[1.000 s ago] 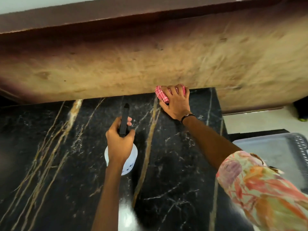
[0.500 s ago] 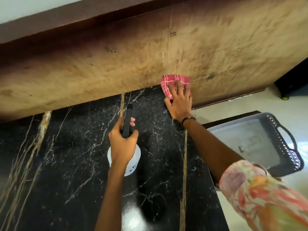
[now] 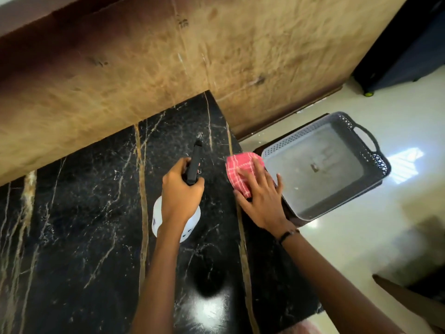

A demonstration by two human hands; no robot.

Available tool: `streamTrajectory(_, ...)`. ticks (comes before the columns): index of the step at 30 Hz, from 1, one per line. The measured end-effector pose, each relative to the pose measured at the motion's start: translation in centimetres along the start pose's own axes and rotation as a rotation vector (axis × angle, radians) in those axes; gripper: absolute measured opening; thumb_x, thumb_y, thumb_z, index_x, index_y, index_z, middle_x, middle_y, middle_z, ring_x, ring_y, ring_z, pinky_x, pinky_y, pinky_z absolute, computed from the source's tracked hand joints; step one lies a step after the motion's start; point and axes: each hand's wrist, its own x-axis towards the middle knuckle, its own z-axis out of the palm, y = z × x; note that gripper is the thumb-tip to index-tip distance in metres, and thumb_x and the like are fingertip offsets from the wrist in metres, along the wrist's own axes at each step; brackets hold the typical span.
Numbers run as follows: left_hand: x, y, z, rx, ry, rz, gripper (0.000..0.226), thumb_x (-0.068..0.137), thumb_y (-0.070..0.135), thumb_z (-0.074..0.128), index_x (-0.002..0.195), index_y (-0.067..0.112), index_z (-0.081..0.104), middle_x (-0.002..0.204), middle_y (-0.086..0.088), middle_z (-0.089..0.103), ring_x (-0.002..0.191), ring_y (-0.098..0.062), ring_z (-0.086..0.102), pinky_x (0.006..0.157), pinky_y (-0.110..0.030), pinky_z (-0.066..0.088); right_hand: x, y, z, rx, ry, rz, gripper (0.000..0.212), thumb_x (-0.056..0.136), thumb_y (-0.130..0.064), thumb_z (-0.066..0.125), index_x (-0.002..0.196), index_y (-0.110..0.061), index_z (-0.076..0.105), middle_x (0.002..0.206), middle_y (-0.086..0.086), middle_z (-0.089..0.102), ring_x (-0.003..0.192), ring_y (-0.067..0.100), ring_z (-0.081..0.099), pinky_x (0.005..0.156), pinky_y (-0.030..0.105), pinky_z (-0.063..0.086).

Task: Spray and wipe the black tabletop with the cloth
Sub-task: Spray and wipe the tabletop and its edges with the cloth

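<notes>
Right hand flat on cloth — tabletop edge, left hand gripping spray bottle

The black tabletop is glossy dark stone with white and gold veins, and a glare spot shows near its front edge. A red-and-white checked cloth, folded, lies flat at the tabletop's right edge. A white spray bottle with a black nozzle is upright over the middle, nozzle pointing far.
</notes>
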Motion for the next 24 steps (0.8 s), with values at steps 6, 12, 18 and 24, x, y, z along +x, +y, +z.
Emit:
streamTrajectory(6, -1.1, 1.6, 2.7, 0.084, 0.012, 0.027, 0.023, 0.073, 0.012, 0.058, 0.093, 0.023, 0.061, 0.078, 0.009, 0.06, 0.061, -0.014, 0.052, 0.058, -0.03, 0.04, 9.1, -2.4, -0.9, 0.028, -0.002, -0.025, 0.058, 0.096, -0.051, 0.041, 0.147, -0.026, 0.028, 0.159, 0.009, 0.017, 0.141, 0.03, 0.029, 0.117, 0.054, 0.012)
streamTrajectory(12, -0.9, 3.6, 6.0, 0.151, 0.119, -0.006, 0.023, 0.068, 0.018, 0.054, 0.09, 0.021, 0.061, 0.076, 0.004, 0.062, 0.075, -0.025, 0.059, 0.067, -0.037, 0.048, 4.6, 1.9, -1.1, 0.175, -0.074, -0.152, 0.06, 0.099, -0.047, 0.035, 0.152, -0.032, 0.011, 0.16, 0.004, 0.012, 0.142, 0.022, 0.028, 0.117, 0.057, 0.008)
streamTrajectory(18, -0.5, 4.4, 9.2, 0.251, 0.084, 0.034, 0.02, 0.069, 0.017, 0.054, 0.085, 0.029, 0.057, 0.073, 0.007, 0.061, 0.07, -0.017, 0.055, 0.059, -0.019, 0.044, 1.2, 4.0, -1.0, 0.253, -0.123, -0.176, 0.061, 0.097, -0.054, 0.03, 0.151, -0.036, 0.008, 0.161, 0.004, 0.011, 0.143, 0.018, 0.028, 0.114, 0.052, -0.02)
streamTrajectory(24, 1.0, 4.5, 10.2, 0.285, 0.119, 0.079, 0.015, 0.071, 0.016, 0.055, 0.082, 0.025, 0.058, 0.072, -0.002, 0.062, 0.07, -0.024, 0.055, 0.062, -0.025, 0.045, 10.7, 1.6, -0.5, 0.171, -0.048, -0.231, 0.06, 0.097, -0.052, 0.033, 0.151, -0.034, 0.015, 0.161, 0.01, 0.01, 0.148, 0.026, 0.012, 0.115, 0.051, -0.011)
